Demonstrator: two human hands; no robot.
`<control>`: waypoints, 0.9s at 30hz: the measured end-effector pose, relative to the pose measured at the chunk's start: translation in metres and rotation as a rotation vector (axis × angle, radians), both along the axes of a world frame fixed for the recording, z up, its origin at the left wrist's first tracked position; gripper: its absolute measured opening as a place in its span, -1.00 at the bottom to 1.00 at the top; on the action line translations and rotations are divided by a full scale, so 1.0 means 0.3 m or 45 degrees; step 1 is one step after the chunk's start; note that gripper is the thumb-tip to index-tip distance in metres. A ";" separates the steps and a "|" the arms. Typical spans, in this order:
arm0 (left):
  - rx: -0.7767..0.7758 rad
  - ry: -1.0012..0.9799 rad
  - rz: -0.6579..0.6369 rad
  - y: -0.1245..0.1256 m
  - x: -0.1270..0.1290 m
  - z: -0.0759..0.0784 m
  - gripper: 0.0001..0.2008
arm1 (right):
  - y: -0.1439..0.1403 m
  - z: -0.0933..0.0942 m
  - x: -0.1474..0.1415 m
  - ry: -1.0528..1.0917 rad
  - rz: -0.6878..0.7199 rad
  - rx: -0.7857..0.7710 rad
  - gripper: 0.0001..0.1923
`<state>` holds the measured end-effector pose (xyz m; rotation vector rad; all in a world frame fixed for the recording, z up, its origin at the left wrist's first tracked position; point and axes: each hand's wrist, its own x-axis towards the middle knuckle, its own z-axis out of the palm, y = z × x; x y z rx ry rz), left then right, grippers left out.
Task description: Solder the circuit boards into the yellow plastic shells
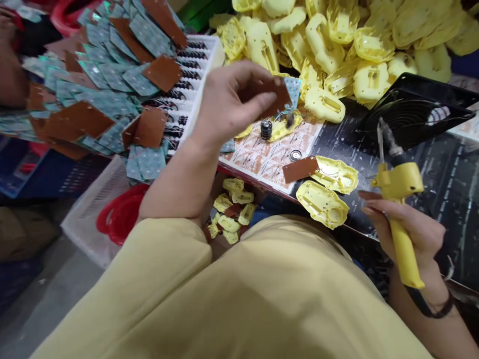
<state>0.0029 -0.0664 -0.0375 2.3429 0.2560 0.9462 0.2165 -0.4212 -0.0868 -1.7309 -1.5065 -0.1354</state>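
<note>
My left hand (224, 102) pinches a brown circuit board (281, 98) above the bench, its fingers curled round the edge. A bluish board corner (294, 89) shows just behind it. Below lie a yellow plastic shell (280, 132) with wires and a small black cylindrical part (266, 129). My right hand (415, 232) grips a yellow soldering gun (404, 249), its metal tip pointing up and away from me. Left of that hand, two yellow shell halves (322, 204) lie open side by side at the bench edge. Another brown board (300, 169) touches the farther half, near a small round disc (295, 155).
Circuit boards (108, 75) are heaped at left, partly over a white foam tray (207, 55) of black parts. Yellow shells (333, 45) pile up at the back. A black fan (407, 112) stands at right. Below are a red basin (123, 214) and a box of shells (230, 222). Another person's arm (11, 65) shows far left.
</note>
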 end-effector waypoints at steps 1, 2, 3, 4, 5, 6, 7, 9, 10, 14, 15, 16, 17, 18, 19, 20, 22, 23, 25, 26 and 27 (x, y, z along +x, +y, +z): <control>-0.013 -0.010 -0.050 -0.065 0.010 -0.004 -0.67 | 0.026 0.012 -0.011 0.020 0.022 0.085 -0.85; 0.027 -0.016 -0.070 -0.125 0.019 -0.009 -0.70 | 0.051 0.023 -0.025 0.066 0.036 0.140 -0.79; 0.094 -0.022 -0.076 -0.178 0.026 -0.015 -0.72 | 0.073 0.033 -0.040 0.115 0.047 0.183 -0.74; 0.179 -0.048 -0.083 -0.222 0.032 -0.024 -0.76 | 0.092 0.041 -0.056 0.171 0.051 0.215 -0.71; 0.260 -0.098 -0.104 -0.256 0.038 -0.036 -0.80 | 0.109 0.047 -0.071 0.222 0.063 0.243 -0.68; 0.330 -0.152 -0.157 -0.282 0.044 -0.051 -0.83 | 0.122 0.051 -0.085 0.265 0.086 0.275 -0.66; 0.388 -0.203 -0.229 -0.301 0.050 -0.067 -0.84 | 0.133 0.053 -0.097 0.296 0.118 0.306 -0.61; 0.456 -0.206 -0.341 -0.326 0.064 -0.102 -0.82 | 0.148 0.051 -0.115 0.343 0.191 0.342 -0.53; 0.460 -0.160 -0.359 -0.335 0.070 -0.117 -0.78 | 0.153 0.048 -0.121 0.359 0.221 0.356 -0.51; 0.412 -0.255 -0.347 -0.375 0.093 -0.159 -0.75 | 0.157 0.033 -0.126 0.340 0.252 0.499 -0.41; 0.408 -0.365 -0.369 -0.385 0.100 -0.166 -0.77 | 0.157 0.029 -0.125 0.338 0.252 0.520 -0.38; 0.404 -0.460 -0.393 -0.394 0.107 -0.171 -0.77 | 0.155 0.025 -0.124 0.341 0.252 0.529 -0.37; 0.398 -0.523 -0.415 -0.403 0.115 -0.175 -0.78 | 0.154 0.021 -0.123 0.347 0.255 0.530 -0.37; 0.384 -0.554 -0.433 -0.410 0.122 -0.178 -0.79 | 0.152 0.015 -0.121 0.350 0.262 0.533 -0.39; 0.359 -0.563 -0.452 -0.416 0.129 -0.180 -0.81 | 0.149 0.009 -0.119 0.338 0.267 0.539 -0.41; 0.319 -0.556 -0.475 -0.420 0.134 -0.180 -0.82 | 0.146 0.003 -0.115 0.309 0.271 0.555 -0.43; 0.197 -0.499 -0.531 -0.421 0.137 -0.176 -0.81 | 0.136 -0.007 -0.104 0.222 0.262 0.585 -0.43; 0.121 -0.459 -0.565 -0.417 0.136 -0.171 -0.80 | 0.130 -0.010 -0.097 0.187 0.252 0.590 -0.41; -0.040 -0.377 -0.606 -0.398 0.127 -0.153 -0.76 | 0.114 -0.011 -0.079 0.095 0.205 0.587 -0.36; -0.116 -0.335 -0.585 -0.385 0.122 -0.140 -0.74 | 0.105 -0.009 -0.070 0.031 0.178 0.571 -0.34; -0.179 -0.291 -0.535 -0.371 0.118 -0.125 -0.71 | 0.095 -0.007 -0.059 -0.041 0.154 0.544 -0.34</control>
